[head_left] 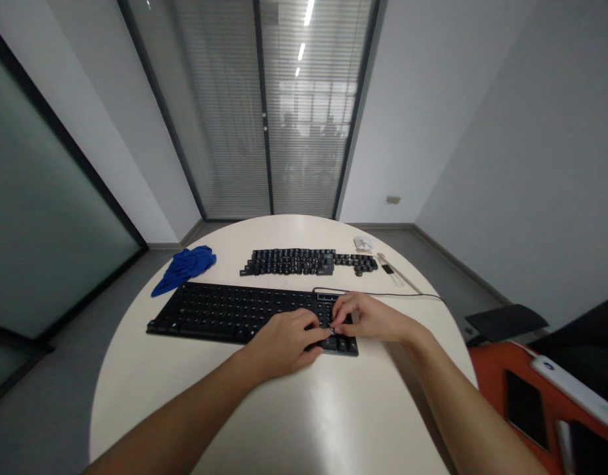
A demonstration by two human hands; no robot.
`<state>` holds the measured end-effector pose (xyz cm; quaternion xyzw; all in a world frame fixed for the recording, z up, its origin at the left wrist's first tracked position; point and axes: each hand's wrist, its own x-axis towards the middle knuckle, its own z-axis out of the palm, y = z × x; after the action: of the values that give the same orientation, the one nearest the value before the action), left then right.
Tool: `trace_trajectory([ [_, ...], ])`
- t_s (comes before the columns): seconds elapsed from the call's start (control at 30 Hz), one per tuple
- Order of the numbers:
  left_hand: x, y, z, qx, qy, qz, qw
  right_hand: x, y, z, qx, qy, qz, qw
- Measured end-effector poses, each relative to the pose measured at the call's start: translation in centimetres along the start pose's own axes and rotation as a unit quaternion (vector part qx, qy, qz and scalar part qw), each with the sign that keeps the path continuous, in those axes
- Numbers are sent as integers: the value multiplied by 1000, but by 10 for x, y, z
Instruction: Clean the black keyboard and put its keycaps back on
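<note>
A black keyboard (219,316) lies across the round table, most of its left and middle part stripped to bare key sockets. At its right end, in the number pad area, a few black keycaps (344,344) are seated along the lower edge. My right hand (361,316) pinches what looks like a small keycap (332,332) at the number pad. From the left, my left hand (289,340) meets it there, fingers bent together and fingertips close to the same spot; whatever it grips is hidden. Loose keycaps (289,262) sit in rows behind the keyboard.
A crumpled blue cloth (188,266) lies at the table's left. Back right are a small clear plastic bag (363,244), a thin stick-like tool (399,273) and a black-and-white item (388,269). The keyboard cable (397,294) runs right. An orange chair (496,376) holds a phone (525,408).
</note>
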<state>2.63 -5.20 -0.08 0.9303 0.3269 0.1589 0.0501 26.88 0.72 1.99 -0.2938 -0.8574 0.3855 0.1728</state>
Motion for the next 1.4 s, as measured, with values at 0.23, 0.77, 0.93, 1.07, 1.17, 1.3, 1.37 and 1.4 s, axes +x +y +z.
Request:
trace_trajectory([
  [0.23, 4, 6, 3, 5, 9, -24, 1000, 1, -4, -2, -5, -16, 20, 1000],
  [0.77, 8, 11, -1, 66, -24, 3, 998, 3, -3, 0, -26, -12, 37, 999],
  [0.93, 6, 11, 4, 63, -11, -4, 998, 1, -5, 3, -41, 4, 35, 999],
  [1.07, 3, 7, 5, 47, -6, 13, 999, 1, 8, -2, -22, 60, 20, 998],
  [1.17, -1, 1, 1, 10, -3, 21, 1000, 1, 30, -11, -90, 203, 58, 973],
  [1.3, -6, -6, -3, -28, -10, 30, 999, -3, 58, -26, -226, 320, 160, 906],
  [1.37, -8, -8, -5, -33, -7, 32, 999, -4, 66, -29, -254, 347, 194, 882],
  [1.4, -8, -9, -5, -35, -5, 32, 999, -5, 69, -30, -262, 355, 206, 873],
])
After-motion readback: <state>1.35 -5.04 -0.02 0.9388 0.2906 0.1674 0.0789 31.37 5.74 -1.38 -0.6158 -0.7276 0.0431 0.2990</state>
